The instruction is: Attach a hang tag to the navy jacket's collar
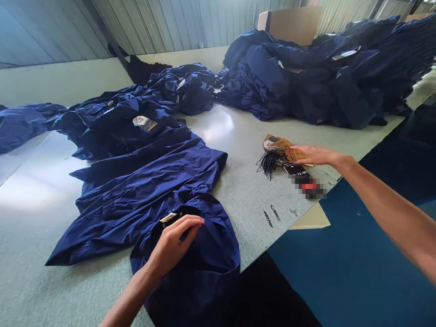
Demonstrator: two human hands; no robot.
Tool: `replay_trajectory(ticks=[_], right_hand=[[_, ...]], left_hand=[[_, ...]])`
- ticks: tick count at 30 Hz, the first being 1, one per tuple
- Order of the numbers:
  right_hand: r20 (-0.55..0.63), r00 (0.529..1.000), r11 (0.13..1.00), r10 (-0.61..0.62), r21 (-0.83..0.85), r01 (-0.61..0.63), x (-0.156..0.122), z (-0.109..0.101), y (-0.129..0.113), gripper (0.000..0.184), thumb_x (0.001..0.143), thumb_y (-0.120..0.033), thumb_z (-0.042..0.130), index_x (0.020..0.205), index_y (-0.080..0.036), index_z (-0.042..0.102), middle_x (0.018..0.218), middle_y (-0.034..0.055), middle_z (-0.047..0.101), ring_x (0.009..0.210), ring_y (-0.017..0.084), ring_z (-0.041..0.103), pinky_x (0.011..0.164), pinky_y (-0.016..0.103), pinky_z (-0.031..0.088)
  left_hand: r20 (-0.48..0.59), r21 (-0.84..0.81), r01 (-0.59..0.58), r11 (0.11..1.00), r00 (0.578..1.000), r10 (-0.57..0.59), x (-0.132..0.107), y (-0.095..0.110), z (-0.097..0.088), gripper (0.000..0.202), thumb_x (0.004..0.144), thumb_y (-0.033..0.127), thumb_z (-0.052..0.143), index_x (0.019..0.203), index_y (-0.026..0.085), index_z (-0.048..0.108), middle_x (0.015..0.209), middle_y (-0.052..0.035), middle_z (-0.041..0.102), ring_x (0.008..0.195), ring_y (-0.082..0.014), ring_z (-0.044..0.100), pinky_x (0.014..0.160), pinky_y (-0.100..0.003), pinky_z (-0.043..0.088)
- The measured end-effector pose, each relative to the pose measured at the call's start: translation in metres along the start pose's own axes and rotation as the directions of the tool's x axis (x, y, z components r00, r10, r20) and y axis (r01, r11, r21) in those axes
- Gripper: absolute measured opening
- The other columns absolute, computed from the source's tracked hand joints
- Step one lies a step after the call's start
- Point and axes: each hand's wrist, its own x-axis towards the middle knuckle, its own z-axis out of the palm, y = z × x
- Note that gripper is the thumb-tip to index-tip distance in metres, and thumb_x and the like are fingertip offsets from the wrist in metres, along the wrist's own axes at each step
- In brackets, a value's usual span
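Observation:
My left hand lies curled on the gathered neck of a navy nylon jacket, its fingers gripping the fabric beside a small white label. My right hand reaches across the table, fingertips on a bundle of brown card hang tags. Loose black tag strings hang from the bundle on its left side. A smartphone lies just below my right hand, its lower part blurred out.
Several more navy jackets lie heaped along the pale grey table, with a larger pile at the back right. A cardboard box stands behind that pile. The table's near edge drops to a blue floor.

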Motion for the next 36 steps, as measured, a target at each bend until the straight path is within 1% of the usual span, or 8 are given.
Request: replay_trajectory(ticks=[7,12,18,25,29,32,34,36], right_hand=[[-0.045,0.998,0.993,-0.048,-0.112,0.043,0.012,0.006,0.008,0.065,0.084,-0.047,0.064,0.144,-0.024,0.054,0.142,0.0138,0.060,0.126,0.040,0.057,0.114,0.063,0.029],[-0.164,0.983,0.991,-0.080,-0.118,0.061,0.001,-0.002,0.003,0.068,0.085,-0.050,0.061,0.146,-0.021,0.052,0.137,0.0144,0.064,0.122,0.037,0.061,0.107,0.055,0.040],[-0.252,0.968,0.998,-0.018,-0.070,0.000,-0.023,-0.011,-0.019,0.072,0.083,-0.054,0.063,0.145,-0.020,0.052,0.130,0.0152,0.066,0.113,0.034,0.064,0.093,0.047,0.052],[-0.321,0.944,0.997,-0.075,-0.028,0.070,-0.046,-0.034,-0.091,0.071,0.085,-0.054,0.062,0.147,-0.023,0.049,0.135,0.0122,0.062,0.116,0.036,0.062,0.093,0.048,0.051],[-0.369,0.916,0.986,-0.160,-0.016,0.166,-0.050,-0.040,-0.143,0.066,0.087,-0.053,0.063,0.146,-0.027,0.049,0.136,0.0103,0.062,0.118,0.035,0.061,0.095,0.049,0.051],[-0.388,0.884,0.963,-0.259,-0.029,0.269,-0.049,-0.037,-0.181,0.067,0.089,-0.054,0.063,0.147,-0.026,0.047,0.139,0.0109,0.060,0.123,0.035,0.059,0.098,0.050,0.050],[-0.396,0.856,0.937,-0.331,-0.034,0.346,-0.047,-0.032,-0.206,0.068,0.089,-0.054,0.064,0.148,-0.026,0.046,0.139,0.0115,0.061,0.124,0.036,0.058,0.099,0.051,0.050],[-0.402,0.829,0.911,-0.389,-0.030,0.412,-0.042,-0.024,-0.231,0.067,0.089,-0.052,0.065,0.147,-0.025,0.047,0.135,0.0116,0.063,0.121,0.036,0.060,0.099,0.051,0.050]], left_hand=[[0.014,-0.043,-0.035,0.998,0.999,0.036,0.060,0.026,0.009,0.017,0.098,0.022,0.053,0.101,0.021,0.069,0.098,-0.0030,0.075,0.089,-0.0153,0.071,0.083,-0.028,0.057],[0.029,-0.071,-0.060,0.996,0.998,0.062,0.094,0.040,0.019,0.017,0.097,0.023,0.053,0.099,0.020,0.069,0.092,-0.0035,0.074,0.080,-0.0141,0.070,0.074,-0.026,0.055],[0.061,-0.082,-0.064,0.995,0.996,0.069,0.100,0.049,0.027,0.018,0.097,0.024,0.053,0.098,0.020,0.070,0.087,-0.0029,0.073,0.077,-0.0135,0.069,0.073,-0.027,0.055],[0.239,-0.195,-0.002,0.981,0.970,0.049,0.100,0.063,0.034,0.018,0.096,0.023,0.054,0.099,0.019,0.072,0.095,-0.0053,0.076,0.084,-0.0158,0.071,0.075,-0.028,0.057],[0.230,-0.291,0.007,0.957,0.971,0.063,0.097,0.073,0.039,0.030,0.098,0.025,0.053,0.124,0.019,0.065,0.121,-0.0106,0.072,0.106,-0.0200,0.070,0.091,-0.036,0.058],[0.246,-0.346,0.062,0.936,0.969,0.027,0.089,0.078,0.039,0.056,0.097,0.034,0.055,0.150,0.020,0.043,0.152,-0.0161,0.049,0.133,-0.0270,0.056,0.105,-0.046,0.053],[0.294,-0.405,0.132,0.905,0.956,-0.008,0.081,0.077,0.035,0.068,0.097,0.042,0.056,0.157,0.025,0.030,0.164,-0.0140,0.030,0.144,-0.0298,0.044,0.111,-0.050,0.048],[0.280,-0.488,0.194,0.851,0.958,-0.058,0.072,0.074,0.031,0.069,0.097,0.047,0.054,0.158,0.030,0.026,0.167,-0.0086,0.020,0.151,-0.0291,0.032,0.116,-0.051,0.042]])
